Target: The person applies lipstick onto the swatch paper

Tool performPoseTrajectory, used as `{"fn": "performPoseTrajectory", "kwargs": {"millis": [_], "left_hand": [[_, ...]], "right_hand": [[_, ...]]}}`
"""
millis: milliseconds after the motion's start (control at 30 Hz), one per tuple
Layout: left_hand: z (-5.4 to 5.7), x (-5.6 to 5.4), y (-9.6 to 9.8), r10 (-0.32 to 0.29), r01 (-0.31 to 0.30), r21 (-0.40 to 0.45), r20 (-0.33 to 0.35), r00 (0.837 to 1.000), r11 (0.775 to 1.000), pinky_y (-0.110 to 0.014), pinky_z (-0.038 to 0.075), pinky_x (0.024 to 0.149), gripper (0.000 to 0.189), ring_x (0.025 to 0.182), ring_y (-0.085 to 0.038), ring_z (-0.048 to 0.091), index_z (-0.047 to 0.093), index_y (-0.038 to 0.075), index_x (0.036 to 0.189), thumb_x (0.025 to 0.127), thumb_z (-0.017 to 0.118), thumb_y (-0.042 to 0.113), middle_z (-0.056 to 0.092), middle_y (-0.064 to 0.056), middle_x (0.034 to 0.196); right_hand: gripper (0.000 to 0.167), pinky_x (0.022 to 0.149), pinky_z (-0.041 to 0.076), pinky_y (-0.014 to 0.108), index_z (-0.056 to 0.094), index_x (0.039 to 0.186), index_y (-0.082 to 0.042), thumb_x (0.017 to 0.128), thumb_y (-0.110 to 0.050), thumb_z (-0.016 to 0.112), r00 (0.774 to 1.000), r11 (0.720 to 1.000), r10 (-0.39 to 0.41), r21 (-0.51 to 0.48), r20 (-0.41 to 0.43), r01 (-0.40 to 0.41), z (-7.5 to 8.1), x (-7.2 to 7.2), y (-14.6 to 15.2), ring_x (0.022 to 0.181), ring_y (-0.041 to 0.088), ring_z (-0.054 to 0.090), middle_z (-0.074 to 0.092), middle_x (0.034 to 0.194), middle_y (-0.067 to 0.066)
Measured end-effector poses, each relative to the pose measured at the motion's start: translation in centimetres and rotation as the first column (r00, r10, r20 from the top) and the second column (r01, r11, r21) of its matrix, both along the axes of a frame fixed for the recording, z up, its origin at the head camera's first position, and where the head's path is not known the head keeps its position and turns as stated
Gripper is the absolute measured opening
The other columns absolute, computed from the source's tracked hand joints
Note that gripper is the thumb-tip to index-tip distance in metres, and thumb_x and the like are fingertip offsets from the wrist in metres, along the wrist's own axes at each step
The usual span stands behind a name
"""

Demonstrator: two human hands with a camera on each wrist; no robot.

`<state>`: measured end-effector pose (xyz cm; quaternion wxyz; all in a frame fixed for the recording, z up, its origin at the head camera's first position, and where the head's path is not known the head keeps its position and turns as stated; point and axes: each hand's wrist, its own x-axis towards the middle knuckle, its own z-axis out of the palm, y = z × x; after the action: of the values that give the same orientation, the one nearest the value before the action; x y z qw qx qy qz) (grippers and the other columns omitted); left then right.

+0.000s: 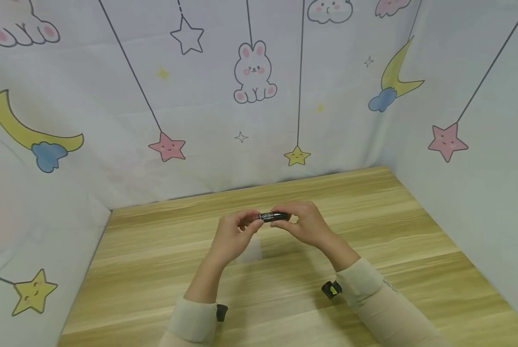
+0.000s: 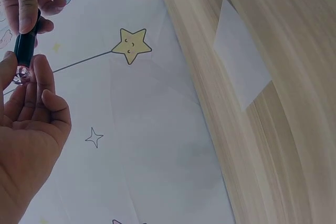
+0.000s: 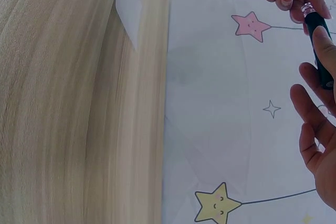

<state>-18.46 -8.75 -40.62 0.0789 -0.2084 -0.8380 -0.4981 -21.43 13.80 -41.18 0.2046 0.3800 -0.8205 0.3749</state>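
Observation:
A small black tube with white print and a clear, pinkish faceted end is held level above the table, between both hands. My left hand pinches the clear end with thumb and fingers. From the other side, my right hand grips the black body between thumb and fingers. In the left wrist view the dark tube spans the two hands, its clear end at the left fingers. The right wrist view shows the tube under the right thumb, the other right fingers loosely bent.
A white square piece, like paper, lies on the wood-grain table below the hands. White cloth walls printed with stars, moons and rabbits enclose the back and sides. A black wrist device shows at the right cuff, another at the left.

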Motion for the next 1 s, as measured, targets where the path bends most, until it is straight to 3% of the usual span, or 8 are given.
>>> {"fn": "performPoseTrajectory", "kwargs": {"millis": [300,400,567,800,933,1000], "left_hand": [[0.5,0.1,-0.3,0.022,-0.022,0.006,-0.009,1.000,1.000,-0.026,0.053,0.068,0.017,0.074,-0.012,0.064,0.074,0.003,0.105,0.096,0.072,0.017,0.070,0.002,0.084],[0.7,0.3,-1.5,0.088,-0.088,0.022,0.010,0.996,0.996,-0.024,0.052,0.063,0.020,0.075,-0.017,0.066,0.074,0.001,0.106,0.097,0.071,0.019,0.071,-0.003,0.085],[1.0,0.5,-4.5,0.221,-0.221,0.025,0.020,0.975,0.975,-0.022,0.047,0.060,0.021,0.074,-0.025,0.066,0.072,-0.002,0.110,0.098,0.069,0.015,0.070,-0.008,0.084],[1.3,0.5,-6.2,0.212,-0.212,-0.011,-0.016,0.977,0.977,-0.023,0.045,0.058,0.023,0.077,-0.020,0.061,0.070,-0.001,0.119,0.100,0.065,0.013,0.069,-0.007,0.089],[1.4,0.4,-6.8,0.208,-0.222,-0.158,-0.098,0.973,0.962,-0.028,0.049,0.066,0.027,0.081,-0.019,0.060,0.068,-0.001,0.124,0.100,0.066,0.011,0.068,-0.010,0.095],[1.6,0.5,-7.4,0.184,-0.221,-0.304,-0.148,0.972,0.927,-0.032,0.052,0.069,0.027,0.082,-0.021,0.062,0.069,-0.002,0.122,0.098,0.068,0.010,0.068,-0.011,0.098]], "right_hand": [[0.027,0.072,0.050,0.038,0.079,0.105,-0.013,0.081,-0.021,0.086,0.999,1.000,-0.024,0.015,-0.038,0.024,0.2,-0.1,-0.1,0.070,0.004,0.064,0.077,0.092,-0.003],[0.027,0.068,0.053,0.037,0.078,0.107,-0.009,0.081,-0.017,0.085,0.997,0.998,-0.070,-0.012,-0.026,0.069,0.0,-0.4,0.8,0.070,0.007,0.065,0.077,0.093,0.001],[0.028,0.058,0.051,0.030,0.078,0.104,-0.003,0.078,-0.004,0.086,0.984,0.977,-0.177,-0.119,0.030,0.179,-0.1,-0.8,3.2,0.067,0.010,0.065,0.077,0.093,0.006],[0.029,0.061,0.052,0.025,0.077,0.106,0.001,0.079,-0.003,0.086,0.988,0.967,-0.155,-0.202,0.018,0.156,0.3,-1.0,3.6,0.069,0.014,0.067,0.076,0.092,0.012],[0.029,0.061,0.052,0.024,0.077,0.106,-0.001,0.078,0.000,0.086,0.986,0.959,-0.165,-0.233,0.012,0.163,0.3,-1.0,3.4,0.069,0.014,0.067,0.076,0.094,0.012],[0.029,0.060,0.054,0.029,0.077,0.106,-0.001,0.078,0.000,0.086,0.986,0.956,-0.164,-0.246,0.011,0.161,0.2,-1.1,3.3,0.069,0.015,0.067,0.076,0.095,0.012]]}}
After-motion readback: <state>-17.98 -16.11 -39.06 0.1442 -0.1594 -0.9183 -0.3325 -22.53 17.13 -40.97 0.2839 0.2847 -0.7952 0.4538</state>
